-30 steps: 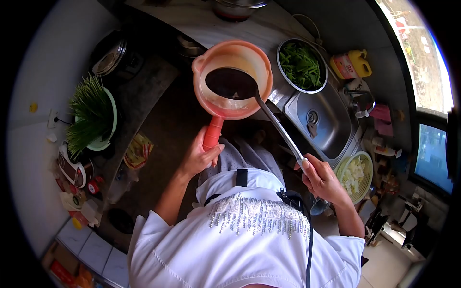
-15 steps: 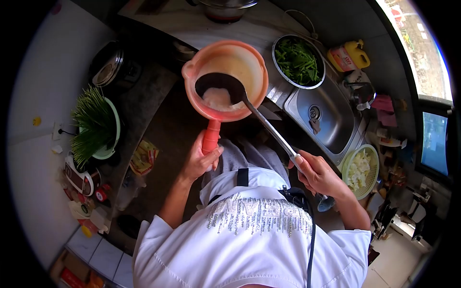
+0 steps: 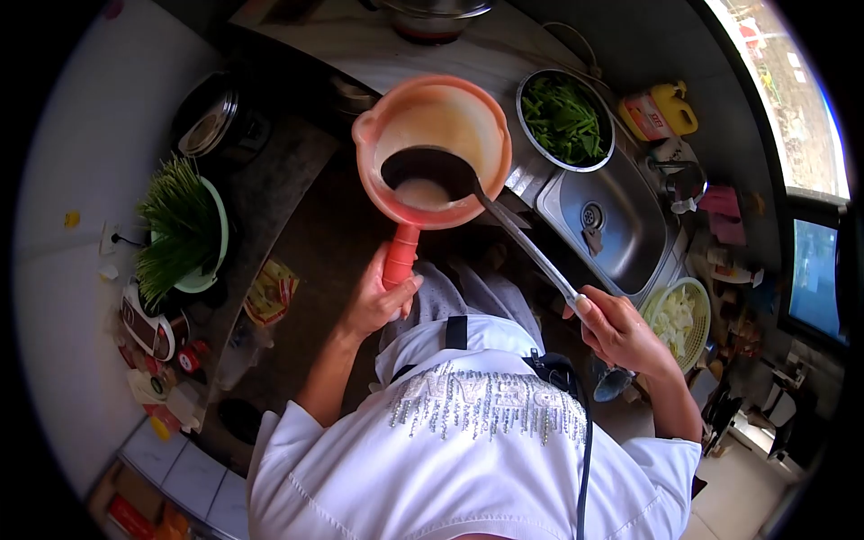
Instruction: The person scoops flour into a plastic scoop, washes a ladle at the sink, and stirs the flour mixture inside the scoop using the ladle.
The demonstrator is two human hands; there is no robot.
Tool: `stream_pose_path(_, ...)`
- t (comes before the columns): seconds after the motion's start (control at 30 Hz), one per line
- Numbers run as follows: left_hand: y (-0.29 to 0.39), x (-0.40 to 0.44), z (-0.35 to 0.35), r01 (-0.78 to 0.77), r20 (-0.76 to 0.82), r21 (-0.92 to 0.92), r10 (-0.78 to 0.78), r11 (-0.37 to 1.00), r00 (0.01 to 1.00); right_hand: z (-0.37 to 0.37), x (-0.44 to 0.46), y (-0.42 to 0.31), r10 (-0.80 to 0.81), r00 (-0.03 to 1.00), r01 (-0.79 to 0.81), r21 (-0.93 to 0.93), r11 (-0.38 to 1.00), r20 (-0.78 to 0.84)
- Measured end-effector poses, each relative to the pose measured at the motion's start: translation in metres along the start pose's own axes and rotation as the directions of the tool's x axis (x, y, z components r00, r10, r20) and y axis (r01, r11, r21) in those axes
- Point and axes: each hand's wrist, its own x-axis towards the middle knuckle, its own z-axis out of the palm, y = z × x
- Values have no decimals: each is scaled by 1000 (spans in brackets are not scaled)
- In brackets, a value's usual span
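Note:
My left hand is wrapped round the red handle of an orange-pink plastic dipper. Its bowl faces up toward me, and a pale, cloudy liquid shows at the bottom. In my right hand is the metal handle of a ladle, gripped near its end. The ladle's dark head lies inside the dipper and covers part of the liquid. Whether the head touches the dipper's bottom I cannot tell.
A bowl of green leaves stands beside the steel sink. Chopped pale vegetables fill a green basket at right. A yellow jug stands behind the sink. At left, long green stalks rest in a basin beside a dark cooker.
The dipper and ladle have shifted slightly to the right in view. My right hand has moved a little right, and less of the pale liquid shows around the ladle's head.

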Motion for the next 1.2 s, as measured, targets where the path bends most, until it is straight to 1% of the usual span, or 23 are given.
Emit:
stream_pose_path(0.03, 0, -1, 1, -2, 3, 6, 2, 1000, 1000, 1, -1, 0, 16, 1000, -16, 33, 999, -6)
stream_pose_path(0.17, -3, 0, 0, -13, 13, 11, 13, 1000, 1000, 1, 0, 6, -25, 1000, 25, 5, 1000, 6)
stream_pose_path(0.23, -3, 1, 0, -12, 4, 37, 12, 999, 1000, 3, -1, 4, 16, 1000, -17, 65, 998, 6)
stream_pose_path(0.37, -4, 1, -1, -6, 19, 22, 6, 1000, 1000, 2, -1, 8, -14, 1000, 14, 18, 1000, 6)
stream_pose_path(0.43, -6, 1, -2, -29, 8, 53, 28, 998, 1000, 2, -3, 6, 3, 1000, -4, 108, 994, 5)
stream_pose_path(0.47, -5, 0, -3, -29, 4, 52, 29, 998, 1000, 3, -1, 6, 2, 1000, -2, 105, 994, 8)
stream_pose_path(0.53, -4, 0, -3, -24, 8, 64, 24, 998, 1000, 6, 3, 6, 4, 1000, -4, 15, 1000, 16)
stream_pose_path(0.57, -3, 0, -2, -24, 9, 64, 24, 998, 1000, 8, 7, 8, -35, 999, 33, -37, 999, -40)
stream_pose_path(0.6, -3, -1, -1, -11, -1, 63, 11, 998, 1000, 9, 11, 12, -35, 999, 33, -37, 999, -40)
stream_pose_path(0.67, -5, -2, 1, 1, -13, 61, -1, 998, 1000, 11, 19, 20, -167, 979, 141, -204, 969, -118)
stream_pose_path(0.7, -8, -1, 1, 3, -19, 59, -1, 998, 1000, 12, 22, 22, -168, 979, 142, -206, 968, -117)
stream_pose_path(0.77, -12, 0, 0, 3, -27, 55, -1, 998, 1000, 12, 25, 23, -203, 966, 140, -331, 933, -163)
stream_pose_path(0.9, -14, 0, -1, 12, -49, 55, -9, 998, 999, 16, 28, 15, -214, 957, 121, -402, 908, -196)
stream_pose_path(0.97, -14, 0, -2, 22, -52, 56, -19, 998, 998, 17, 32, 16, -302, 912, 162, -432, 887, -276)
stream_pose_path(1.0, -15, 0, -2, 20, -50, 51, -17, 999, 999, 16, 36, 17, -301, 913, 162, -432, 887, -276)
stream_pose_path(1.07, -15, 0, -1, 18, -48, 46, -16, 999, 999, 14, 44, 17, -351, 876, 155, -497, 854, -331)
stream_pose_path(1.2, -15, 2, 1, 5, -76, 72, 0, 997, 997, 15, 51, 22, -343, 885, 164, -478, 863, -315)
